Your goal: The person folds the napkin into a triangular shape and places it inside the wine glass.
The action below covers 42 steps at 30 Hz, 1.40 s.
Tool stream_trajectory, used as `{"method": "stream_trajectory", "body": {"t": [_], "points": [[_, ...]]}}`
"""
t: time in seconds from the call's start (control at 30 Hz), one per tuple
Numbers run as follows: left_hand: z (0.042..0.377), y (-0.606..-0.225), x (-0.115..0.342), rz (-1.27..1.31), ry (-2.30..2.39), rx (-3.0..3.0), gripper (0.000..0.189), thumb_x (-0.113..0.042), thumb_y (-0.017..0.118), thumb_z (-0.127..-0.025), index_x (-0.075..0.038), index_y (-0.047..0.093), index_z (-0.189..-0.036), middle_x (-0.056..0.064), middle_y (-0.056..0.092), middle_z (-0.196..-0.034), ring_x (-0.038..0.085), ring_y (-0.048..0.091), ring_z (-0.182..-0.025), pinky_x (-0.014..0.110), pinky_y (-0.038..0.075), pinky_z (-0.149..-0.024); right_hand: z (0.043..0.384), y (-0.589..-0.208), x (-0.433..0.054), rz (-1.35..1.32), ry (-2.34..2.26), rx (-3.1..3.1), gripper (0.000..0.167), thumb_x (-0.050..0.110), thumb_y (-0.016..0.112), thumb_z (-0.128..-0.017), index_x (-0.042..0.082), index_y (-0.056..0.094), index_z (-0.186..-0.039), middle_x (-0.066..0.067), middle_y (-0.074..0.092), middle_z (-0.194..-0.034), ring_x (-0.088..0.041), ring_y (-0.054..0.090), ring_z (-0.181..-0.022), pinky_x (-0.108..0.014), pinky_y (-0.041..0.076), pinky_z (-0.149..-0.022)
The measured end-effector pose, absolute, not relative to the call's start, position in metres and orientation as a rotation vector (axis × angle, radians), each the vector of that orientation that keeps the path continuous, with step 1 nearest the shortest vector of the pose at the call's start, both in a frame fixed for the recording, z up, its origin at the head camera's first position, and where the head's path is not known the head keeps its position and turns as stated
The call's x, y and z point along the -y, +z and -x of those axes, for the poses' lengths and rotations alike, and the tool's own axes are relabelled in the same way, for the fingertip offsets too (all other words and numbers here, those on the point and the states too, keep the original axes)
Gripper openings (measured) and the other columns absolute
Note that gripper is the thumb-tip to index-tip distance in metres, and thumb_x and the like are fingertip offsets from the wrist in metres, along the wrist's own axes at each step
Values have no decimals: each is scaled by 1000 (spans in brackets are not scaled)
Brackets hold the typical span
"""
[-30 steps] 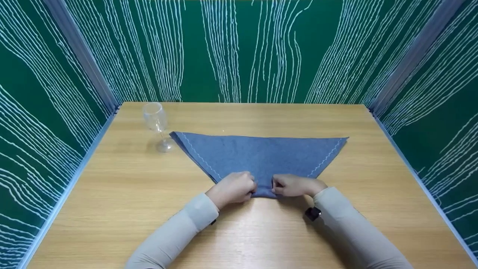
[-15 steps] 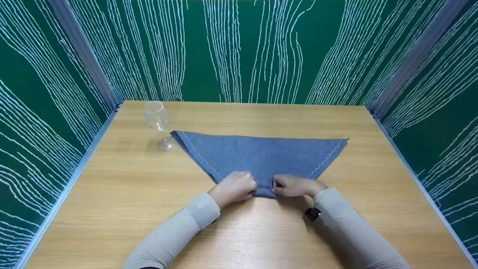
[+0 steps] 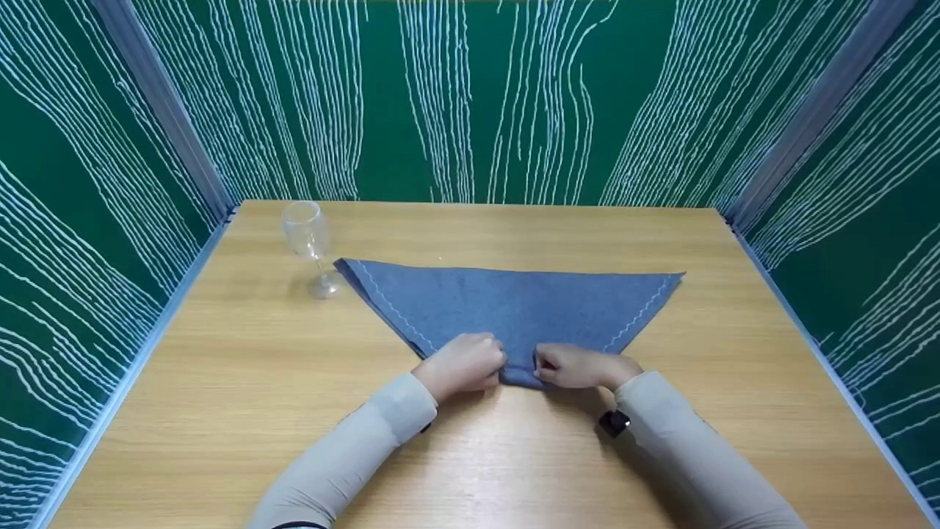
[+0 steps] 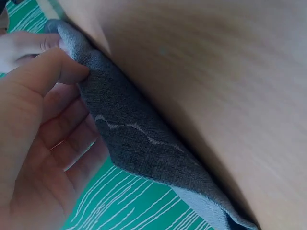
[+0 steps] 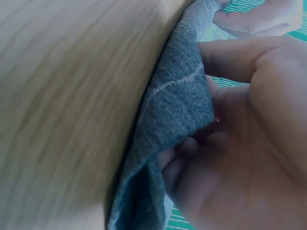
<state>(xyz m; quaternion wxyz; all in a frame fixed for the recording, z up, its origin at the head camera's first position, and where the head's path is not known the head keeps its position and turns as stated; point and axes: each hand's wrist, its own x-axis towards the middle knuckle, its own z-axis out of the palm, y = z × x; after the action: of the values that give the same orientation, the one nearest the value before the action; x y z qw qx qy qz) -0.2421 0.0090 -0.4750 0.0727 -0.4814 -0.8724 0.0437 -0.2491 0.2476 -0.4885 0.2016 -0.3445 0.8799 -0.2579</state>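
Note:
A blue-grey cloth napkin [image 3: 507, 305] with pale zigzag stitching lies folded on the table, its wide side at the back and its narrow end toward me. That near end is turned up into a short roll. My left hand [image 3: 466, 364] pinches the roll on one side, and in the left wrist view its thumb [image 4: 72, 72] presses on the grey fabric. On the other side my right hand [image 3: 576, 365] pinches the same roll, fingers curled behind the fold and thumb [image 5: 225, 60] against it in the right wrist view. A small gap of cloth shows between the two hands.
A clear stemmed wine glass [image 3: 305, 231] stands upright at the back left, its foot close to the napkin's left corner. The wooden table [image 3: 220, 367] is bounded by green walls [image 3: 617, 95] with white wavy lines at the back and sides.
My left hand has shifted very slightly up and away from me at the rolled edge. My right hand and the napkin stay almost where they were.

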Motion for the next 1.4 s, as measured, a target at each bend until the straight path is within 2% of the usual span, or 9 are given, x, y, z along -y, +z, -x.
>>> {"method": "stream_trajectory", "body": {"t": [0.2, 0.47, 0.7, 0.93, 1.0, 1.1, 1.2, 1.3, 1.4], "points": [[258, -473, -11, 1524, 1, 2766, 12, -17, 67, -90, -10, 76, -87, 3, 69, -89, 18, 65, -81, 31, 55, -77, 249, -488, -247, 978, -702, -2472, 15, 6, 54, -98, 9, 51, -84, 4, 45, -77, -11, 43, -71, -29, 38, -64], [279, -471, -8, 1530, -383, 3076, 16, -17, 66, -90, -9, 78, -95, 1, 72, -89, 12, 57, -74, 25, 49, -69, 251, -493, -248, 977, -714, -2465, 13, 6, 52, -99, 9, 52, -86, 4, 46, -78, -12, 45, -73, -30, 39, -66], [286, -475, -2, 1461, -628, 3171, 18, -18, 66, -90, -12, 80, -100, -4, 74, -99, 8, 63, -89, 21, 50, -80, 250, -494, -248, 1001, -747, -2483, 11, 5, 52, -100, 7, 51, -89, 3, 49, -81, -12, 45, -76, -30, 40, -70], [284, -476, -2, 1419, -674, 3167, 18, -19, 65, -92, -12, 79, -100, -4, 73, -95, 7, 60, -82, 22, 50, -76, 242, -492, -250, 957, -764, -2529, 11, 10, 47, -104, 11, 48, -93, 2, 47, -86, -16, 47, -81, -34, 41, -74], [283, -477, -2, 1408, -685, 3170, 18, -19, 65, -92, -12, 79, -100, -5, 73, -93, 7, 59, -79, 22, 50, -74, 240, -493, -252, 930, -783, -2535, 11, 18, 50, -104, 13, 50, -94, 3, 48, -87, -15, 47, -82, -33, 41, -73], [282, -479, -1, 1404, -693, 3161, 17, -18, 65, -92, -11, 79, -99, -5, 72, -90, 7, 58, -76, 21, 49, -71, 237, -494, -255, 942, -803, -2542, 14, 24, 61, -100, 14, 53, -97, 3, 49, -88, -15, 47, -82, -31, 41, -71], [281, -479, -1, 1398, -691, 3146, 17, -18, 65, -92, -12, 79, -98, -6, 70, -87, 8, 56, -74, 21, 48, -68, 235, -497, -257, 1002, -779, -2569, 20, 21, 70, -94, 11, 52, -99, 2, 48, -89, -15, 46, -80, -30, 40, -69], [279, -479, -1, 1392, -694, 3138, 16, -18, 65, -92, -12, 79, -95, -8, 68, -84, 8, 55, -72, 21, 46, -67, 235, -498, -257, 1058, -751, -2604, 18, 14, 70, -93, 10, 53, -98, 2, 48, -89, -15, 46, -80, -31, 41, -70], [278, -480, 0, 1385, -711, 3132, 14, -17, 64, -92, -12, 78, -92, -8, 66, -80, 8, 53, -70, 21, 45, -65, 237, -498, -257, 1052, -717, -2624, 12, 14, 66, -96, 12, 54, -97, 5, 49, -88, -14, 48, -80, -31, 43, -70]]}}
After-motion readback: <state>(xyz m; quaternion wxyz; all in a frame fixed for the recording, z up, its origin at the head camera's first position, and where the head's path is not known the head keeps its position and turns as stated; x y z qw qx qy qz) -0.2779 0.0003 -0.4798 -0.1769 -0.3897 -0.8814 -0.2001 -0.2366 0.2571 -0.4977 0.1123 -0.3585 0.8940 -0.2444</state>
